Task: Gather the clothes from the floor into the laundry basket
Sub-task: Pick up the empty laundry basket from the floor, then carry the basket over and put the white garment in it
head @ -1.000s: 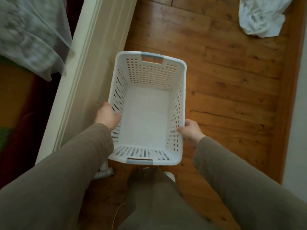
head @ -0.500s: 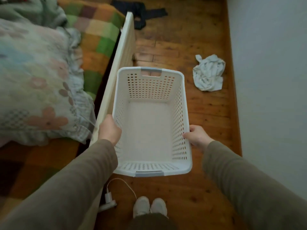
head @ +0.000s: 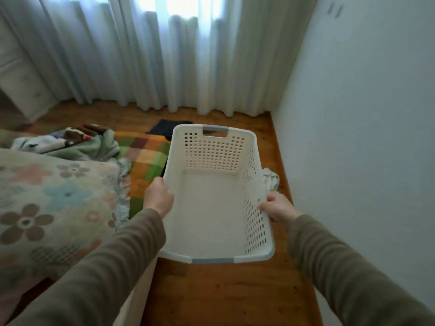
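I hold a white perforated laundry basket (head: 213,149) in front of me above the wooden floor, and nothing lies inside it. My left hand (head: 158,198) grips its left rim. My right hand (head: 279,208) grips its right rim. A crumpled white garment (head: 271,179) lies on the floor by the right wall, mostly hidden behind the basket. A dark garment (head: 167,128) lies on the floor beyond the basket's far end, partly covered by it.
A bed (head: 58,196) with a floral pillow and a checked blanket fills the left side. A white wall (head: 364,137) runs close on the right. Long pale curtains (head: 164,55) hang at the far end. The strip of floor (head: 223,290) between bed and wall is narrow.
My view has tilted up from the floor to the curtains. The basket stays in both hands and now covers most of the white garment on the right.
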